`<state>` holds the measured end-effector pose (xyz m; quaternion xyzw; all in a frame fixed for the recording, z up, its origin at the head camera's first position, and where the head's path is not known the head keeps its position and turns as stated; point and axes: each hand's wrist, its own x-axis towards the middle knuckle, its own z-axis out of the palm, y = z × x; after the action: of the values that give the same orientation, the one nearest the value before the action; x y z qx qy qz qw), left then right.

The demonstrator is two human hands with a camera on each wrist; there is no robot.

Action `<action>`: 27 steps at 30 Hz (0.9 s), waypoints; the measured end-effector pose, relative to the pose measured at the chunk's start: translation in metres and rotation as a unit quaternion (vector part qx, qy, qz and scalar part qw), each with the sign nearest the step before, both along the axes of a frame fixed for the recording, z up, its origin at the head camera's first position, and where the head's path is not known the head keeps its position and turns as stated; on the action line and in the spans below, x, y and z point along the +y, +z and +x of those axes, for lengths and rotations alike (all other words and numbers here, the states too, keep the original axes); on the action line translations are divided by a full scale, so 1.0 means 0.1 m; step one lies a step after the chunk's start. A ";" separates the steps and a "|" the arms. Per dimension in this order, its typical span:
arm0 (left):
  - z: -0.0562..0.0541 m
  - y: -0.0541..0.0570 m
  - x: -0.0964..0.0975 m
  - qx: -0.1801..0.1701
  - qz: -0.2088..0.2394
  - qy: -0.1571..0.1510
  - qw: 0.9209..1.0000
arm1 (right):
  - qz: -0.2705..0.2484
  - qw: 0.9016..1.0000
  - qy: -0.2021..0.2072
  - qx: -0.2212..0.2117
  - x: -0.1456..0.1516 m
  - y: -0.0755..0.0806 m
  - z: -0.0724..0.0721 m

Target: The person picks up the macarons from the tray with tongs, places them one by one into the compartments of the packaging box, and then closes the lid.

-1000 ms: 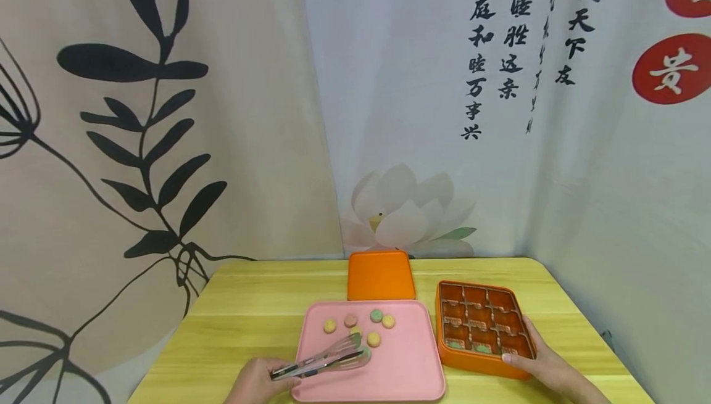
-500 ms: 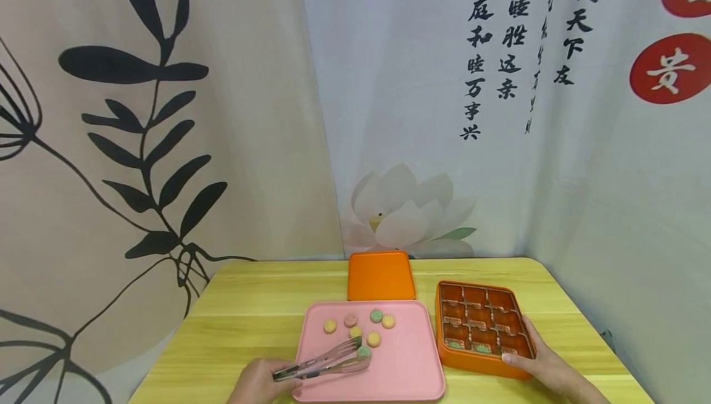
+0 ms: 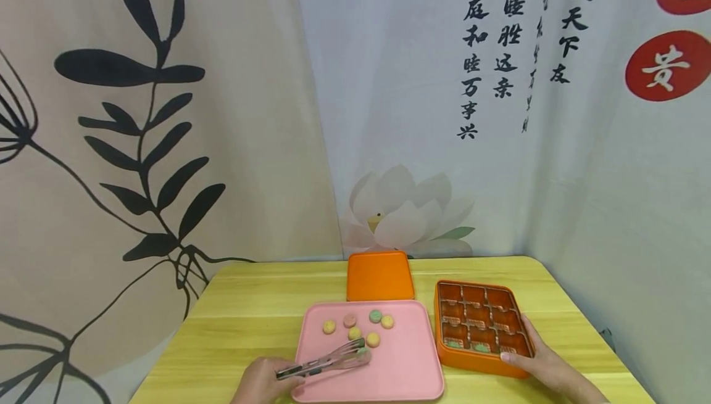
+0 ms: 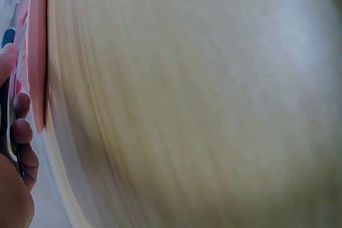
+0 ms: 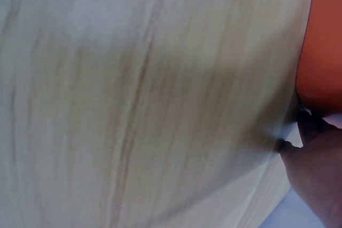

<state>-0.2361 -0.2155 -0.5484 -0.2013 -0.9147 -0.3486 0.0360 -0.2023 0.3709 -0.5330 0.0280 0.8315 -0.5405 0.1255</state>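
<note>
My left hand (image 3: 260, 380) grips clear-headed tongs (image 3: 319, 366) over the pink tray (image 3: 408, 382). In the left wrist view, its fingers curl round the handle of the tongs (image 4: 6, 97). Between the heads of the tongs lies a green macaron (image 3: 363, 352), partly covered; whether both heads press it is hard to tell. On the right, my right hand (image 3: 541, 359) holds the near right corner of an orange divided box (image 3: 472, 362), its thumb over the rim. Green pieces (image 3: 482, 348) sit in two front compartments. The right wrist view shows the fingers against the box's orange side (image 5: 328, 41).
Several small macarons, yellow, pink and green, lie on the tray's far half, among them a yellow macaron (image 3: 373, 339) close to the tongs. An orange lid (image 3: 380, 276) lies behind the tray. All stand on a wood-grain table (image 3: 250, 311) before a printed curtain (image 3: 266, 114).
The tongs have shifted slightly right, and their heads have come closer together around the green macaron. My right hand and the box stay in place.
</note>
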 end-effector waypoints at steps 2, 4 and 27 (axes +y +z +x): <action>0.00 0.00 0.00 -0.012 0.002 0.001 1.000 | 0.003 1.000 0.001 0.004 0.00 0.00 0.00; -0.01 0.00 0.00 -0.025 0.004 0.002 1.000 | 0.005 1.000 -0.001 0.006 0.00 -0.01 -0.01; -0.02 0.05 0.09 -0.113 0.089 0.038 0.989 | -0.008 1.000 -0.005 0.012 0.02 -0.02 0.01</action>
<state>-0.2377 -0.2063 -0.5437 -0.1214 -0.8851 -0.4478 -0.0362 -0.2011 0.3728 -0.5351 0.0242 0.8284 -0.5481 0.1129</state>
